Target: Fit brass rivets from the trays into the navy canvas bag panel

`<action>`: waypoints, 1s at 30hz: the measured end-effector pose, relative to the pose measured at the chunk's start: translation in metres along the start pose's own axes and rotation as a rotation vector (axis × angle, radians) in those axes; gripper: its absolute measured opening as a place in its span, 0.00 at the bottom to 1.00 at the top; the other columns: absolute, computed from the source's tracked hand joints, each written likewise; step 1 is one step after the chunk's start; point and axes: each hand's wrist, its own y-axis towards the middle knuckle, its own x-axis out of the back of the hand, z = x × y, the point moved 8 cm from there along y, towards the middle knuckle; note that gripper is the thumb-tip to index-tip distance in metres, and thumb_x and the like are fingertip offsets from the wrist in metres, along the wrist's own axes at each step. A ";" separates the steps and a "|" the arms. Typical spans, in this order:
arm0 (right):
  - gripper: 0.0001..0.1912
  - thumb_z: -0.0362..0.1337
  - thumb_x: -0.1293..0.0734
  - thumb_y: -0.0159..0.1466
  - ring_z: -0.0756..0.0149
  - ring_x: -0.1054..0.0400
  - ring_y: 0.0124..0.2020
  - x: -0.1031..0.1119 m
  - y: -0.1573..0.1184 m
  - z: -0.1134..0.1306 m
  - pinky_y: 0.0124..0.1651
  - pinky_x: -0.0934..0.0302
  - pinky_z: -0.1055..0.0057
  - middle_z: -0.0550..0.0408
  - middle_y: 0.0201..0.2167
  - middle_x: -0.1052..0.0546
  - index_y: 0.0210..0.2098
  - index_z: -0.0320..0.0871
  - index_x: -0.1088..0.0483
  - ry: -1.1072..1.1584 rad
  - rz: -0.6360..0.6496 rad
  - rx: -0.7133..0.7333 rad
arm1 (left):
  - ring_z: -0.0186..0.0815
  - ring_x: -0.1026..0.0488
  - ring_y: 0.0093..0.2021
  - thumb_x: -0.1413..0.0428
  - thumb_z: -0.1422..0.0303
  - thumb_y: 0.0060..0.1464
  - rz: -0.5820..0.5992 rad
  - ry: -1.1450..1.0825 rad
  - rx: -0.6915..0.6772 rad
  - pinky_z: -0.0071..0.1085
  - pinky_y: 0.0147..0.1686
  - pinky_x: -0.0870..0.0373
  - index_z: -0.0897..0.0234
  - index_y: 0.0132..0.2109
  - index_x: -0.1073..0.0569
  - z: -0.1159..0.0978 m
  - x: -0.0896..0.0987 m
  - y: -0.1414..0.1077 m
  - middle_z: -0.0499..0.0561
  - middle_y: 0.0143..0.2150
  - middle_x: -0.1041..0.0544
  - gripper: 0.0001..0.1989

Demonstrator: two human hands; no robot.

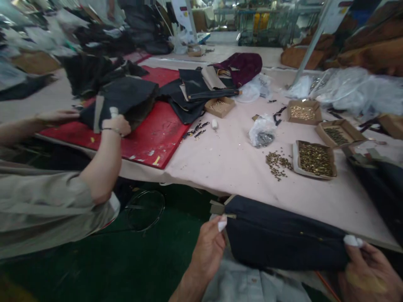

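A dark navy fabric panel with a zipper (283,239) is stretched between my two hands at the table's front edge. My left hand (209,243) pinches its left end, close to a brass-coloured zipper pull (231,216); white tape wraps a fingertip. Its right end is gripped by my right hand (367,260), which has white tape on its fingertips as well. Small metal pieces show along the zipper line. Beyond the panel, loose brass-coloured studs (277,164) lie on the pale cloth beside a box full of similar studs (315,159).
At the left, a co-worker's hand (116,124) handles dark fabric (132,98) over a red board (157,134). Small cardboard boxes (304,112), a plastic bag (262,132) and a white tool (214,124) sit on the table. More dark fabric (378,188) hangs at the right edge.
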 end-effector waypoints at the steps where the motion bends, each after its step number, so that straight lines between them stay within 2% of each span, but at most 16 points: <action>1: 0.37 0.68 0.31 0.56 0.52 0.35 0.18 -0.002 -0.001 0.004 0.18 0.43 0.58 0.49 0.21 0.27 0.50 0.45 0.22 0.013 -0.056 -0.028 | 0.42 0.19 0.43 0.25 0.67 0.42 -0.035 0.072 -0.036 0.31 0.45 0.24 0.65 0.38 0.16 0.002 0.001 0.003 0.54 0.39 0.16 0.15; 3: 0.34 0.67 0.26 0.53 0.53 0.35 0.18 -0.007 0.000 0.010 0.18 0.44 0.60 0.50 0.21 0.26 0.45 0.45 0.20 0.028 -0.109 -0.073 | 0.45 0.20 0.43 0.24 0.67 0.41 -0.037 0.165 -0.052 0.32 0.43 0.24 0.67 0.38 0.15 0.006 -0.003 0.012 0.55 0.38 0.17 0.16; 5: 0.32 0.66 0.25 0.52 0.54 0.35 0.19 -0.012 0.007 0.015 0.18 0.44 0.61 0.52 0.20 0.27 0.42 0.46 0.21 0.030 -0.104 -0.086 | 0.43 0.21 0.41 0.24 0.64 0.43 -0.001 0.195 -0.067 0.32 0.41 0.25 0.67 0.40 0.15 0.006 -0.010 0.023 0.55 0.38 0.17 0.18; 8: 0.29 0.63 0.27 0.57 0.54 0.31 0.23 -0.022 0.027 0.019 0.23 0.40 0.62 0.52 0.24 0.24 0.43 0.44 0.23 -0.058 0.008 -0.050 | 0.35 0.25 0.33 0.24 0.60 0.42 -0.014 0.285 -0.095 0.27 0.33 0.30 0.68 0.35 0.16 0.001 -0.013 0.043 0.53 0.33 0.19 0.18; 10: 0.27 0.60 0.30 0.61 0.49 0.27 0.30 -0.028 0.043 0.032 0.30 0.35 0.59 0.48 0.30 0.22 0.43 0.42 0.24 -0.285 0.058 0.089 | 0.30 0.31 0.27 0.23 0.57 0.39 -0.064 0.338 -0.109 0.25 0.28 0.35 0.69 0.29 0.19 0.001 -0.009 0.056 0.51 0.27 0.23 0.20; 12: 0.25 0.56 0.32 0.62 0.46 0.26 0.36 -0.034 0.056 0.055 0.38 0.33 0.54 0.43 0.36 0.21 0.44 0.40 0.24 -0.490 0.006 0.282 | 0.29 0.33 0.25 0.23 0.55 0.38 -0.096 0.347 -0.126 0.25 0.26 0.38 0.69 0.27 0.20 0.003 -0.005 0.066 0.49 0.25 0.25 0.22; 13: 0.24 0.54 0.33 0.63 0.46 0.26 0.37 -0.039 0.060 0.069 0.41 0.32 0.53 0.42 0.38 0.21 0.45 0.39 0.24 -0.511 -0.023 0.365 | 0.30 0.33 0.25 0.23 0.54 0.37 -0.105 0.343 -0.133 0.26 0.27 0.37 0.69 0.28 0.20 0.004 -0.004 0.070 0.49 0.25 0.25 0.23; 15: 0.21 0.51 0.34 0.65 0.51 0.25 0.36 -0.063 0.065 0.095 0.43 0.32 0.56 0.44 0.38 0.21 0.46 0.40 0.24 -0.410 0.041 0.471 | 0.31 0.31 0.27 0.23 0.53 0.37 -0.124 0.336 -0.137 0.26 0.28 0.37 0.69 0.28 0.20 0.008 -0.002 0.075 0.49 0.25 0.25 0.23; 18: 0.16 0.46 0.34 0.68 0.58 0.26 0.34 -0.122 0.066 0.128 0.42 0.32 0.63 0.49 0.36 0.21 0.44 0.41 0.23 -0.242 0.300 0.572 | 0.32 0.31 0.27 0.23 0.54 0.35 -0.148 0.338 -0.140 0.26 0.28 0.37 0.69 0.27 0.20 0.009 -0.003 0.077 0.49 0.25 0.25 0.23; 20: 0.16 0.45 0.36 0.68 0.58 0.27 0.35 -0.157 0.066 0.140 0.42 0.33 0.63 0.49 0.36 0.21 0.44 0.40 0.22 -0.250 0.392 0.610 | 0.32 0.31 0.27 0.23 0.55 0.35 -0.148 0.336 -0.145 0.26 0.28 0.36 0.69 0.27 0.20 0.006 -0.006 0.075 0.50 0.26 0.24 0.23; 22: 0.17 0.45 0.37 0.68 0.57 0.28 0.34 -0.182 0.071 0.142 0.41 0.34 0.63 0.48 0.35 0.21 0.43 0.39 0.21 -0.295 0.405 0.608 | 0.33 0.30 0.27 0.23 0.55 0.35 -0.144 0.330 -0.148 0.27 0.28 0.35 0.69 0.27 0.20 0.004 -0.007 0.073 0.50 0.26 0.23 0.22; 25: 0.17 0.45 0.37 0.68 0.57 0.29 0.32 -0.201 0.079 0.136 0.39 0.37 0.63 0.47 0.32 0.21 0.38 0.40 0.20 -0.365 0.366 0.574 | 0.32 0.31 0.27 0.24 0.55 0.37 -0.156 0.325 -0.137 0.26 0.28 0.37 0.68 0.27 0.20 0.004 -0.003 0.072 0.50 0.25 0.24 0.22; 30: 0.16 0.46 0.35 0.66 0.58 0.30 0.30 -0.213 0.082 0.131 0.36 0.41 0.65 0.49 0.29 0.22 0.34 0.42 0.20 -0.439 0.376 0.541 | 0.31 0.32 0.27 0.24 0.56 0.37 -0.182 0.323 -0.141 0.26 0.28 0.39 0.68 0.27 0.21 0.006 0.003 0.076 0.48 0.25 0.26 0.21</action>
